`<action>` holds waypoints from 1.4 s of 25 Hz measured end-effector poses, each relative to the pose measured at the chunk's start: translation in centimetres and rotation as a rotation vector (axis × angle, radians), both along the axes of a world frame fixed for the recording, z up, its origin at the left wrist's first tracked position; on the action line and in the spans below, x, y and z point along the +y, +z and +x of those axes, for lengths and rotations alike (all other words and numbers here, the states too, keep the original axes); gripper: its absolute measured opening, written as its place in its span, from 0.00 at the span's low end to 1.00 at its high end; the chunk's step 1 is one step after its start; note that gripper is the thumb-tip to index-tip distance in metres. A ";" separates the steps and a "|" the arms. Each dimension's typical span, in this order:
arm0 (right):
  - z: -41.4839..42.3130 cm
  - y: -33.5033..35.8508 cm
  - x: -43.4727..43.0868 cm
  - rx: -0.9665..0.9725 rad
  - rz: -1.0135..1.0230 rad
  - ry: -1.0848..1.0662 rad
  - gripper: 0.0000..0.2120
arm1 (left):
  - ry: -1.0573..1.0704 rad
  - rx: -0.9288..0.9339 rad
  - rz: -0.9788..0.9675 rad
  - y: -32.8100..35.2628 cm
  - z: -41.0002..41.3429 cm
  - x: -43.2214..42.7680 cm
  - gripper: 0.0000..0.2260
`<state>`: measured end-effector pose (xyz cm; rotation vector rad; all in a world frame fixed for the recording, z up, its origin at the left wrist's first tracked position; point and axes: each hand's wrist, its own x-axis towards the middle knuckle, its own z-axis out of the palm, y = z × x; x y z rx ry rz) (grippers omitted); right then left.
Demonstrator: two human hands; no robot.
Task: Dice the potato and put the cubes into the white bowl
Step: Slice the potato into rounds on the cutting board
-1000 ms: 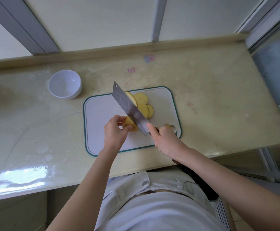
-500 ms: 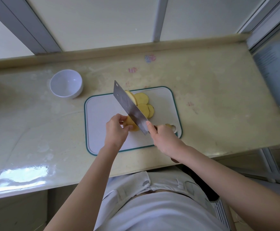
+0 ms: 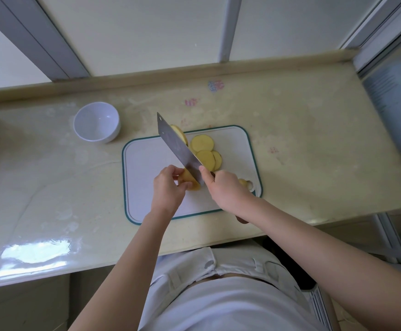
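Observation:
A white cutting board [image 3: 151, 163] with a green rim lies on the counter. My left hand [image 3: 167, 191] holds a yellow potato piece [image 3: 190, 181] down on the board. My right hand [image 3: 228, 191] grips the handle of a cleaver [image 3: 178, 146], whose blade stands on edge against the potato piece, tip pointing away to the left. Round potato slices [image 3: 203, 149] lie just right of the blade, and one slice leans on the blade's far side. The empty white bowl [image 3: 96, 122] stands on the counter to the upper left of the board.
A small potato scrap [image 3: 243, 182] sits by the board's handle hole at its right end. The beige counter [image 3: 314, 151] ends at a raised back ledge and a window frame. A pale appliance [image 3: 397, 103] stands at the far right edge.
The cleaver and both hands have barely shifted; the blade stays on the potato piece under my left hand.

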<state>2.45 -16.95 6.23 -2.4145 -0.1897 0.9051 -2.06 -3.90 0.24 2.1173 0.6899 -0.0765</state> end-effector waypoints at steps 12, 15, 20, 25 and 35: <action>-1.5 0.5 -1.9 0.111 -0.062 0.031 0.23 | -0.037 0.025 0.016 0.2 0.2 0.2 0.11; -0.7 -0.1 -0.4 0.069 -0.049 -0.024 0.28 | -0.061 0.013 0.041 0.2 0.0 0.0 0.11; -0.1 -0.4 0.6 0.075 -0.037 -0.003 0.29 | -0.055 0.003 0.030 0.0 0.0 0.4 0.11; -1.1 0.8 -2.0 0.125 -0.029 0.059 0.26 | -0.048 0.012 0.012 0.0 0.1 0.6 0.12; -1.8 -1.8 -1.8 0.132 -0.036 -0.017 0.26 | -0.051 0.029 0.015 0.1 0.1 0.4 0.12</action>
